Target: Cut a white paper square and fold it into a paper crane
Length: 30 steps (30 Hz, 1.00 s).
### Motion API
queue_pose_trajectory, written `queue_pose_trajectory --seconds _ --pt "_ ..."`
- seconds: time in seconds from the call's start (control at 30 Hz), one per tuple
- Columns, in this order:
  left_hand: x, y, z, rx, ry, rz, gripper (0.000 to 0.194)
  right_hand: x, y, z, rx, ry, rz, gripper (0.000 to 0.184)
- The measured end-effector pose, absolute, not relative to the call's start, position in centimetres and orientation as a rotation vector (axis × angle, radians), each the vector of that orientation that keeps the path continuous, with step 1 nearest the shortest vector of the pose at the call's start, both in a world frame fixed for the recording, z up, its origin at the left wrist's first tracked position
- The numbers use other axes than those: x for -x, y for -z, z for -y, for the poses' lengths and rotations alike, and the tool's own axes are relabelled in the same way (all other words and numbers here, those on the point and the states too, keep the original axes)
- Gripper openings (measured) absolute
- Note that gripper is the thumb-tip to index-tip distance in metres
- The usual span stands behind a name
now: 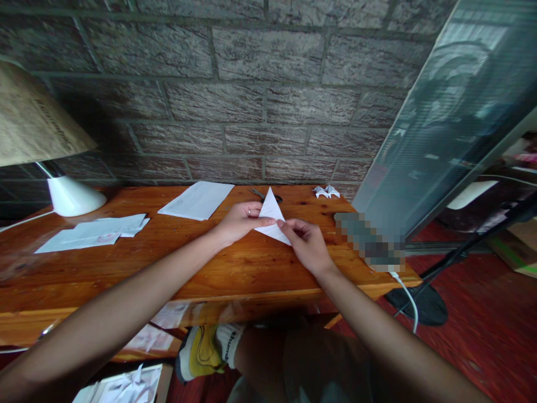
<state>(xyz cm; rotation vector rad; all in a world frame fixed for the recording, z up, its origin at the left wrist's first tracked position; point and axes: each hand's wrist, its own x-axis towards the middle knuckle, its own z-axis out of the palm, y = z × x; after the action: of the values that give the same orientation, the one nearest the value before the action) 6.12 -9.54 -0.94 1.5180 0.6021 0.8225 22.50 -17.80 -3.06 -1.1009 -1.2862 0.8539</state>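
A white sheet folded into a pointed triangle (272, 210) lies on the wooden table (235, 263), its tip aimed at the wall. My left hand (241, 221) rests on its left side, fingers curled over the edge and pressing on it. My right hand (305, 240) pinches the paper's lower right edge between thumb and fingers. A ring shows on my left hand.
Scissors (259, 194) lie behind the paper. A small folded paper figure (326, 191) sits at the back right. White sheets (197, 200) and more papers (94, 232) lie to the left, by a lamp (62, 190). A blurred device (369, 238) with a cable sits at the right edge.
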Motion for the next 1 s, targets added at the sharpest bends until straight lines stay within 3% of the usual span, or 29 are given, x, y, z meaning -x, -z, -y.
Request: queue_pose_trajectory --seconds 0.37,0.63,1.0 --pt "-6.3 1.8 9.1 -1.582 -0.824 -0.628 0.039 -23.4 3.2 16.5 1.141 -1.033 1.258 0.033" --pt "-6.2 1.8 8.0 -1.424 -1.046 -0.719 0.054 -24.2 1.3 14.1 1.204 -1.268 1.420 0.032" --pt "-5.6 1.3 7.7 -1.272 -0.942 -0.582 0.039 -23.1 2.3 13.7 1.131 -1.232 1.371 0.045"
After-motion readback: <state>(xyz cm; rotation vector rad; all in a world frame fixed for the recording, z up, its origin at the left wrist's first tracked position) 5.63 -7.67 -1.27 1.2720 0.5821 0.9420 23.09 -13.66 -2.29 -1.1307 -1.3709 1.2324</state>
